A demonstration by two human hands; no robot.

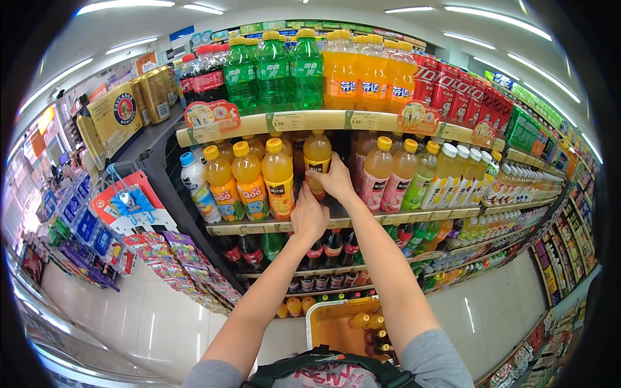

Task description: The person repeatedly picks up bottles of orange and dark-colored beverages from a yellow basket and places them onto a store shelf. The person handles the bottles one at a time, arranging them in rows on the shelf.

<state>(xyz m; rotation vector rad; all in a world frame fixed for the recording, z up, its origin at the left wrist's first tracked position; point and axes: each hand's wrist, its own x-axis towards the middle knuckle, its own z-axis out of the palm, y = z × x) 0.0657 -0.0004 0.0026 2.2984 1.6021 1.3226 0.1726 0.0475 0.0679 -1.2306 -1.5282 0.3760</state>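
An orange juice bottle [318,148] with a yellow cap stands upright in a gap on the middle shelf. My right hand [335,179] is wrapped around its lower half from the right, the thumb across the front. Below and to the left, my left hand [309,216] reaches over the shelf edge, its fingers up against the bottle's lower part. Its palm side is hidden, so its grip does not show. Close on the left is a matching orange juice bottle [279,182]; to the right stands a pink-labelled juice bottle [377,177].
Above the hands runs the upper shelf's price rail [315,121], with green soda bottles [306,68] over it. A yellow basket [335,317] holding several bottles is below my arms. Hanging snack packets [170,271] flank the shelf's left end. Dark soda bottles [334,247] fill the shelf beneath.
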